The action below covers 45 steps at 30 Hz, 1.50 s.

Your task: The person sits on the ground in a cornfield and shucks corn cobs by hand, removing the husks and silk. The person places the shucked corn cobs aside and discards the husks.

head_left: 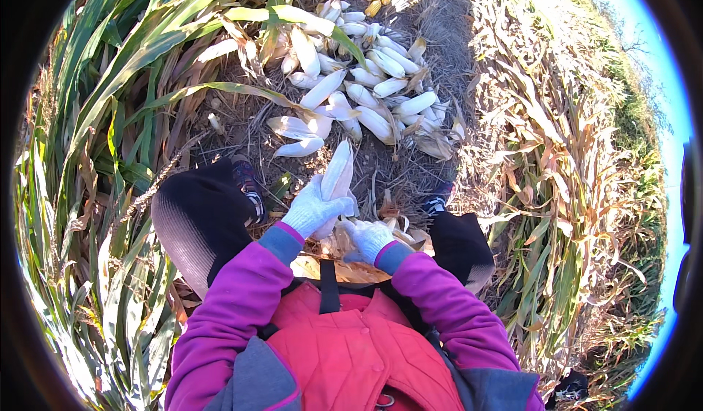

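Note:
In front of my body, my left hand (316, 207), in a white knit glove, is wrapped round an ear of corn (337, 173) in pale husk, its tip pointing up and away from me. My right hand (368, 237), gloved the same way, is close to the lower end of that ear with its fingers curled in. What those fingers grip, if anything, is hidden. Loose dry husks (401, 234) lie under and beside my right hand. Beyond my hands a heap of white-husked corn ears (377, 81) rests on the ground.
A few bare yellow cobs (373, 6) lie at the far end of the heap. Green and drying corn stalks (95, 154) crowd the left side. Dry stalks and leaves (564, 140) are piled along the right. My knees (201, 220) are bent apart on both sides.

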{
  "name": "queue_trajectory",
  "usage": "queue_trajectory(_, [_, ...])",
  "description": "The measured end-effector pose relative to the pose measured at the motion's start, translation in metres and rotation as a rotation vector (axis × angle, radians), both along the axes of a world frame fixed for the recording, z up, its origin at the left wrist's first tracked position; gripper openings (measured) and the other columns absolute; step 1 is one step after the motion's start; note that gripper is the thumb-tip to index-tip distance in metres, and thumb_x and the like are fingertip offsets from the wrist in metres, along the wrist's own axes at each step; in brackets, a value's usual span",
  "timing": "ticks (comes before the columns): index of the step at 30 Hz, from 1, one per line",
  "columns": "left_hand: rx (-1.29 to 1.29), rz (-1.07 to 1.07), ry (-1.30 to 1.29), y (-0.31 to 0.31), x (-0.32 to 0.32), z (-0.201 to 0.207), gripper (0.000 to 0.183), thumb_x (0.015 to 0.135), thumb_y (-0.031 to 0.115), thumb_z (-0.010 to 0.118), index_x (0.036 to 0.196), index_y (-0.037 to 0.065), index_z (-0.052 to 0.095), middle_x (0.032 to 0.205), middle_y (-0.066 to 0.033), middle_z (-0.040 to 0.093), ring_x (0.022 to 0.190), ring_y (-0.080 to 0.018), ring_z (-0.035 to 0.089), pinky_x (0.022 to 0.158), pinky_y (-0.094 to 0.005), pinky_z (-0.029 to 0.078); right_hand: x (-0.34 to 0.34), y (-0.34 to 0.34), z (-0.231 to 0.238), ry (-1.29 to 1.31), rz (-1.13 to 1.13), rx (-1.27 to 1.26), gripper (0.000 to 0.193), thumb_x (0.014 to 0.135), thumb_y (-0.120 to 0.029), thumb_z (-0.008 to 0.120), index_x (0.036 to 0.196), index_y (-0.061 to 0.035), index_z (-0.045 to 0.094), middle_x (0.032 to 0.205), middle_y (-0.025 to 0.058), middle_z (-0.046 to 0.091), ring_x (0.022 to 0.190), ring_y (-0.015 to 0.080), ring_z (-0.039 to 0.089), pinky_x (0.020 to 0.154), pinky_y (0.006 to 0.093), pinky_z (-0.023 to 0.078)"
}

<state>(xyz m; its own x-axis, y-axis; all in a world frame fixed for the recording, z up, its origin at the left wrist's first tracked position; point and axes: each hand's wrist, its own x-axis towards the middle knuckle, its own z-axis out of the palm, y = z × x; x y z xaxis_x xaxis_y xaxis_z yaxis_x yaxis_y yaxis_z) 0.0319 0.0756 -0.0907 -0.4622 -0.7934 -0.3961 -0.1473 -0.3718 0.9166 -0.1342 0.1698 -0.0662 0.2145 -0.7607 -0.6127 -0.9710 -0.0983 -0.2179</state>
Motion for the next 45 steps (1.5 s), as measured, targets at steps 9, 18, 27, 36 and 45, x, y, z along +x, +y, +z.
queue_trajectory(9, [-0.078, -0.087, 0.093, 0.015, -0.012, 0.017, 0.078, 0.075, 0.028, 0.083, 0.135, -0.003, 0.045, 0.122, -0.0143, 0.060, 0.109, -0.0202, 0.059, 0.095, -0.0335, 0.047, -0.020, -0.049, 0.055, -1.292, -1.067, -0.316, 0.034, 0.095, -0.017, 0.062, 0.124, 0.0006, 0.061, 0.111, 0.0084, 0.066, 0.099, 0.0137, 0.061, 0.087, 0.0283, 0.049])
queue_trajectory(18, [0.096, 0.022, 0.331, 0.034, -0.024, 0.018, 0.080, 0.078, 0.027, 0.080, 0.141, -0.001, 0.040, 0.124, -0.0130, 0.059, 0.112, -0.0213, 0.060, 0.097, -0.0353, 0.048, 0.009, -0.070, 0.035, -1.606, -1.256, -0.520, 0.010, 0.098, -0.010, 0.056, 0.092, -0.0051, 0.062, 0.086, 0.0000, 0.060, 0.082, 0.0088, 0.056, 0.077, 0.0274, 0.048])
queue_trajectory(27, [0.576, 0.373, 0.683, 0.028, -0.024, -0.011, 0.045, 0.097, 0.031, 0.064, 0.132, 0.006, 0.052, 0.114, -0.0048, 0.061, 0.103, -0.0183, 0.060, 0.091, -0.0340, 0.051, 0.005, -0.080, 0.027, -2.126, -1.756, -0.089, 0.041, 0.100, -0.041, 0.057, 0.073, -0.0118, 0.047, 0.065, 0.0004, 0.042, 0.047, 0.0098, 0.030, 0.044, 0.0272, 0.025])
queue_trajectory(36, [0.418, 0.622, 0.657, -0.022, 0.010, 0.010, 0.053, 0.097, 0.055, 0.054, 0.128, 0.012, 0.051, 0.105, -0.0094, 0.060, 0.092, -0.0300, 0.064, 0.080, -0.0471, 0.056, -0.003, 0.012, -0.005, -1.404, -1.631, 0.264, 0.021, 0.099, -0.030, 0.058, 0.101, -0.0099, 0.062, 0.079, -0.0007, 0.059, 0.055, 0.0096, 0.051, 0.047, 0.0241, 0.041])
queue_trajectory(45, [0.159, 0.306, 0.545, 0.002, -0.012, 0.007, 0.050, 0.099, 0.033, 0.060, 0.136, 0.001, 0.051, 0.119, -0.0056, 0.061, 0.107, -0.0152, 0.059, 0.094, -0.0304, 0.047, -0.024, -0.026, 0.009, -1.137, -0.848, -0.037, 0.076, 0.088, -0.019, 0.067, 0.149, 0.0014, 0.028, 0.138, 0.0203, 0.051, 0.128, 0.0261, 0.050, 0.109, 0.0389, 0.040])
